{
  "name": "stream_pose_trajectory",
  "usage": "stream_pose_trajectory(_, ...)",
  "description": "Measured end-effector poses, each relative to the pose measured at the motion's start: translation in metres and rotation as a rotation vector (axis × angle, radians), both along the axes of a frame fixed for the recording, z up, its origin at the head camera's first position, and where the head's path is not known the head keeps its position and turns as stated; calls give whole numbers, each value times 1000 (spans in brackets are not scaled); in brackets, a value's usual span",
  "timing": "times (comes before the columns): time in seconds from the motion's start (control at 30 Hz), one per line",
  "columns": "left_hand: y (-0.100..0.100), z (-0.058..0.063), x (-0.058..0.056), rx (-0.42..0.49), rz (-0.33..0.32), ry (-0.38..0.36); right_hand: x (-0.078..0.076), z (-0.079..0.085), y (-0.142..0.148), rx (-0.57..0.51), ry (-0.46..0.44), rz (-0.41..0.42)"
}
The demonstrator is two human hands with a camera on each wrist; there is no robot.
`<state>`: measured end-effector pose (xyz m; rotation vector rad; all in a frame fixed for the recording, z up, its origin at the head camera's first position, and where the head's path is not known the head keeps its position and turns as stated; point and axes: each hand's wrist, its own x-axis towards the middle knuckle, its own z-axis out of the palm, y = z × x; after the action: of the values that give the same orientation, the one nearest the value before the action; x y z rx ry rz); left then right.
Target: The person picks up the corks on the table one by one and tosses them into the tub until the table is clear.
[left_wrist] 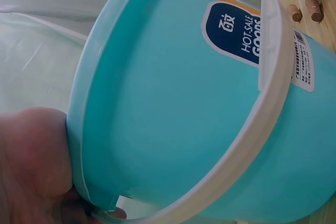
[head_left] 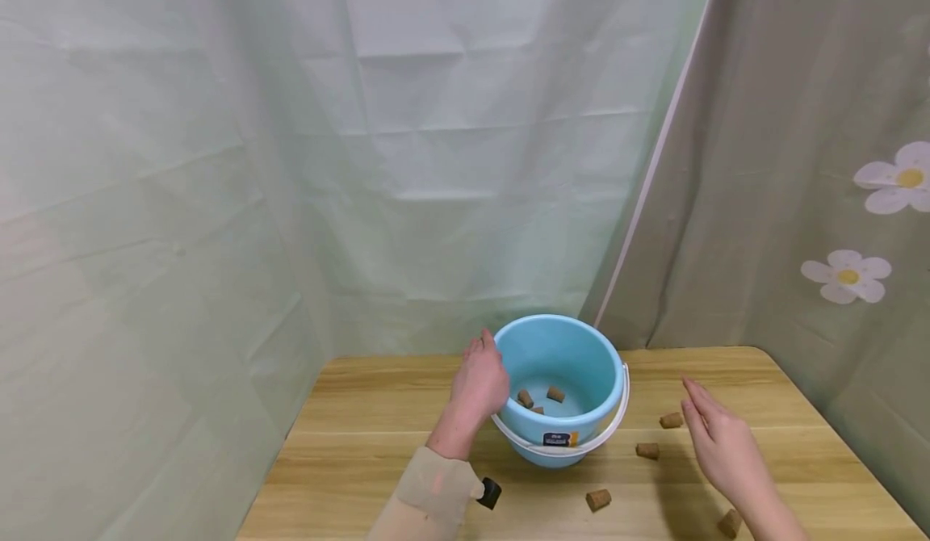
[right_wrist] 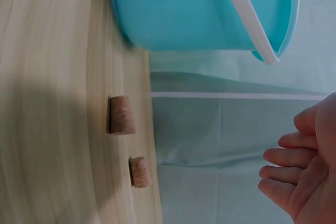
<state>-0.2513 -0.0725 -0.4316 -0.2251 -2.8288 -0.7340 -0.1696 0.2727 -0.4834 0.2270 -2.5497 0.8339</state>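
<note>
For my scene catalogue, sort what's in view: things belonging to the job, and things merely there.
Likely in the job:
left hand
right hand
light-blue plastic bucket
white handle
cork stoppers inside the bucket
loose cork stoppers

Just surroundings:
wood-grain table
pale green curtain
flower-print curtain

Wood-grain table [head_left: 363, 420], pale green curtain [head_left: 465, 161], white flowers [head_left: 848, 277]

Left grip [head_left: 481, 379] on the blue bucket [head_left: 555, 355], right grip [head_left: 721, 438] above the table [head_left: 363, 412] near corks [head_left: 648, 450]

The left hand [head_left: 481, 375] grips, its wrist [head_left: 450, 438] just below; well right of that grip hovers the right hand [head_left: 721, 444], fingers loosely extended.
</note>
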Motion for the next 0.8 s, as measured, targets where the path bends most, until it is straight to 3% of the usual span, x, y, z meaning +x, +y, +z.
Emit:
stream_pose_trajectory(0.33, 1, -2, 1, -10, -2, 22, 12, -16, 17, 27, -112, 23)
stream_pose_trajectory(0.53, 1, -1, 1, -1, -1, 19, 23, -28, 32, 46, -252, 34)
stream_pose_trajectory(0.8, 0, 0, 0, -2, 2, 5, 33, -47, 49, 139, -334, 33)
